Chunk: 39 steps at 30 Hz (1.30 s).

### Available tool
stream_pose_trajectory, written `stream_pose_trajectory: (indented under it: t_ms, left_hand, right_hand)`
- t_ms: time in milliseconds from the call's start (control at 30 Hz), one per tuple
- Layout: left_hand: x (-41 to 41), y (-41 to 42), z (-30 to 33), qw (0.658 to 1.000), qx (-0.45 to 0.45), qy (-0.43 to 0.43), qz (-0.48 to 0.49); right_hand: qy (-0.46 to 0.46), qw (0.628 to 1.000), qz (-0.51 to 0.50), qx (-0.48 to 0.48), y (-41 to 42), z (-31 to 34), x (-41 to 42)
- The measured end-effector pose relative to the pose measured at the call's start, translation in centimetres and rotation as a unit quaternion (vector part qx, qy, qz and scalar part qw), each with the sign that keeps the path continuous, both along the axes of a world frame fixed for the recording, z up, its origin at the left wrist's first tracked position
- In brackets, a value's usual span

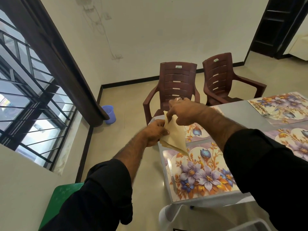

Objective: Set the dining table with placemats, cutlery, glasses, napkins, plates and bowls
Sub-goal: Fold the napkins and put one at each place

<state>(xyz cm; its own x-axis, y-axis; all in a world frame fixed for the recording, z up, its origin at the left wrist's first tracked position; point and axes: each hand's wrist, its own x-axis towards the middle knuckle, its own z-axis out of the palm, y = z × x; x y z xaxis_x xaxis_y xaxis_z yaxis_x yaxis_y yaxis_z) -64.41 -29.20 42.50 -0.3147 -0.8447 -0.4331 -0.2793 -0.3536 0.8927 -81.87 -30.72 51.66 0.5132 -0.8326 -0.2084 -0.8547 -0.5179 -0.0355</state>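
Above the table's left edge my left hand (155, 131) grips a small stack of cream napkins (175, 136) from the side. My right hand (181, 112) pinches the top corner of the uppermost napkin and lifts it. The napkins hang over a floral placemat (203, 172) at the near left of the grey table (246, 112). A knife (171, 174) lies along that placemat's left side. Further floral placemats lie at the far right (281, 105), the right edge (298, 140) and under my hands (196, 132). Cutlery (266, 113) rests on the far right placemat.
Two brown plastic chairs (176, 84) (221, 77) stand at the table's far side. A blue bucket (109, 114) sits on the floor by the window. A green stool (61, 199) is at lower left, a white chair (173, 214) below the table's near edge.
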Motion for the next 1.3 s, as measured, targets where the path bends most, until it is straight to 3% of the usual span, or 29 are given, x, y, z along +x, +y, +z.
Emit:
stream_pose_trajectory:
  t_ms: [167, 233, 367, 433, 500, 1300]
  left_hand:
    - [0.8, 0.0, -0.1, 0.999, -0.011, -0.014, -0.028]
    - [1.2, 0.1, -0.1, 1.000, -0.004, 0.012, -0.017]
    - [2.2, 0.3, 0.0, 0.987, 0.026, 0.151, 0.042]
    - [2.8, 0.0, 0.1, 0.983, 0.035, 0.174, 0.057]
    - [3.1, -0.2, 0.0, 0.983, 0.037, 0.167, 0.061]
    - [2.3, -1.0, -2.0, 0.969, 0.053, 0.224, 0.087]
  right_hand:
    - [-0.003, 0.999, -0.011, -0.050, -1.0, -0.3, 1.0]
    - [-0.095, 0.992, -0.063, -0.061, -1.3, -0.8, 1.1]
    - [-0.341, 0.899, -0.261, 0.085, -1.8, -2.7, 0.0]
    - [-0.383, 0.854, -0.306, 0.173, -1.7, -3.7, -0.4]
    - [-0.401, 0.835, -0.321, 0.198, -1.4, -4.4, -0.7]
    - [-0.415, 0.839, -0.300, 0.185, -1.2, -6.1, -0.8]
